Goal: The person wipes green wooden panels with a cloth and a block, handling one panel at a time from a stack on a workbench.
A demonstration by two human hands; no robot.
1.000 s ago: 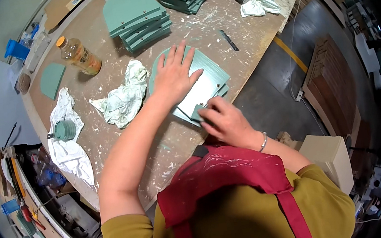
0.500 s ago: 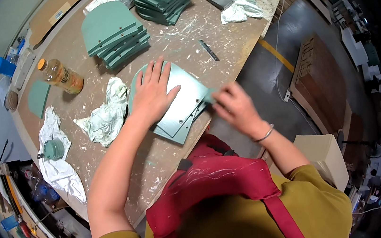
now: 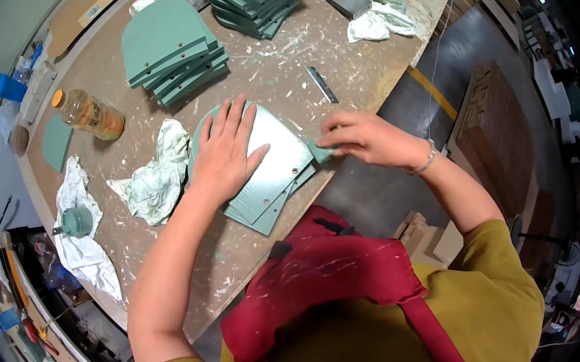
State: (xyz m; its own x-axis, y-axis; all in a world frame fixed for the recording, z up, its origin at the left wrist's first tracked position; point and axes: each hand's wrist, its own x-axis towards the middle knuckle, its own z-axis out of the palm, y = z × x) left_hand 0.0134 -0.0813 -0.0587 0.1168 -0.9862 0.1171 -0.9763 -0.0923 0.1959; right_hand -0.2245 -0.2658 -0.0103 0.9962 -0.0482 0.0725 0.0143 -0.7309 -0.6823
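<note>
a glossy green, round-topped flat panel, lying over others near the edge of a brown, paint-spotted table, is pressed by the spread left hand. a small green pad is pinched by the right hand at the panel's corner. work there seems unfinished; whether the stacked green panels behind are done cannot be told.

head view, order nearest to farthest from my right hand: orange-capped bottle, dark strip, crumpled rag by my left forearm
1. dark strip, just beyond your right hand
2. crumpled rag, to your left
3. orange-capped bottle, farther left
</note>
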